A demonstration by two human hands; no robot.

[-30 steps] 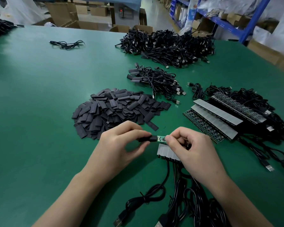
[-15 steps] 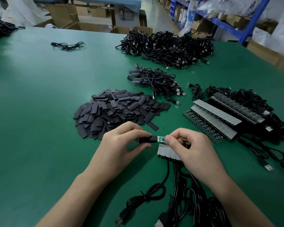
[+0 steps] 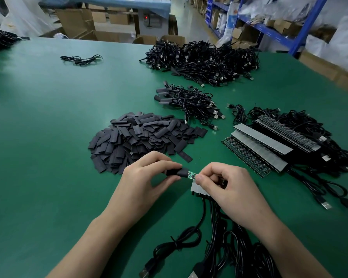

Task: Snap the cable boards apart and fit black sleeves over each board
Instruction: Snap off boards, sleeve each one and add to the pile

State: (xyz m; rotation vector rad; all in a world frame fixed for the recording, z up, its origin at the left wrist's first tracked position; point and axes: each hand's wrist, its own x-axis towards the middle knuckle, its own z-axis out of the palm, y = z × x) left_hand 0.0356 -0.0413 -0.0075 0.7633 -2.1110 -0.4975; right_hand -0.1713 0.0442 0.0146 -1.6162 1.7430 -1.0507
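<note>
A small green board is held over the green table, its left end tucked into a black sleeve. The sleeve is pinched between the thumb and forefinger of the left hand. The board's right end is pinched by the curled fingers of the right hand. A strip of joined boards is partly hidden beneath the right hand. 1 pile of sleeves lies just beyond the left hand.

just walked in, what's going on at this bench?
A person is sleeving cable boards by hand. The left hand pinches a black sleeve, the right hand pinches a small green board; the sleeve sits at the board's left end, and the stretch between the hands is bare. A pile of loose sleeves lies just beyond the hands, board strips to the right, sleeved cables farther back.
</note>
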